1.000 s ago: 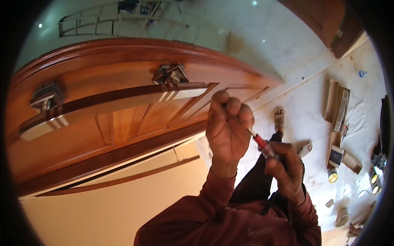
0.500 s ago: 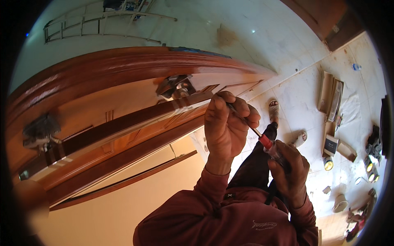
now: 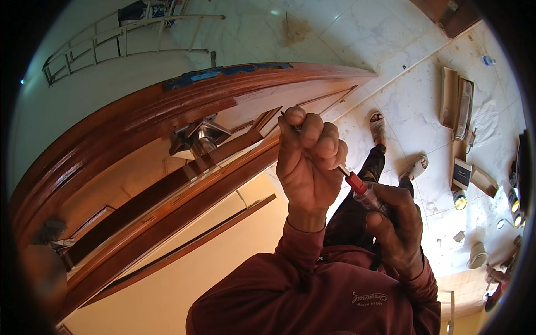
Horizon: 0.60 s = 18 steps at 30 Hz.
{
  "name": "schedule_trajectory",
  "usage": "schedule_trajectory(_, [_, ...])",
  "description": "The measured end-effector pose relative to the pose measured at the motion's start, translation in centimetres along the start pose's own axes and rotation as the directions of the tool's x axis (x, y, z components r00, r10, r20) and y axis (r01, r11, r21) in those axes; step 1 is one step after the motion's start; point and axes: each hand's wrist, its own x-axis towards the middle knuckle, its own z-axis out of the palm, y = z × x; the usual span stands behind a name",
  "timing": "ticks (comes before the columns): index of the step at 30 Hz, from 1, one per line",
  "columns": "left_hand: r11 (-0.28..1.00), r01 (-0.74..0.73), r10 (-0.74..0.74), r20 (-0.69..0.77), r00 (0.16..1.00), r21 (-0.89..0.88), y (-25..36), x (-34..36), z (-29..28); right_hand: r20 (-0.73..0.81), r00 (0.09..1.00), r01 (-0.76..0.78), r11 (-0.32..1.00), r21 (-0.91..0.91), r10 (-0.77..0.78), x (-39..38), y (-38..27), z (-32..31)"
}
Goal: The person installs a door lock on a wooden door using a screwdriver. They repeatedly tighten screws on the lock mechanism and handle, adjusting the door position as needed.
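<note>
A: Where did we have the screwdriver (image 3: 370, 200)?
B: Up in both hands, above the floor (image 3: 363, 44), right of the door (image 3: 128, 123). Our right hand (image 3: 399, 223) gripped the clear handle behind the red collar. Our left hand (image 3: 310, 167) was curled round the shaft, dark tip showing past the thumb.
A: Grip tight?
B: Right grasped the handle, left fingers clenched on the shaft. We couldn't tell the pressure.
A: Door surface?
B: Glossy red-brown wood, moulded edge, ragged blue film (image 3: 223, 72) on part of it. We saw a long pull handle (image 3: 145, 206) on a shiny square-based mount (image 3: 204, 139).
A: Room?
B: Pale veined tiles, brown stain (image 3: 297, 30) beyond the door. Ladder-like metal frame (image 3: 114, 42) at upper left, cream wall (image 3: 195, 290) at lower left. On our right: open carton (image 3: 448, 103), clear plastic sheet (image 3: 487, 120) beside it, dark box (image 3: 462, 174) and a lit round lamp (image 3: 460, 202) near it.
</note>
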Motion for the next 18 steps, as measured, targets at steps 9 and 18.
schedule_trajectory(9, [0.994,-0.019,0.034,-0.133,0.99,0.11,0.5,0.2,-0.5,-0.03,0.995,0.082,0.957,-0.279,-0.094,1.0,0.5,0.4])
schedule_trajectory(18, [0.973,-0.021,0.03,-0.037,0.999,0.229,1.1,0.5,-2.1,-0.053,0.999,-0.026,0.927,-0.375,0.006,0.4,0.0,0.9])
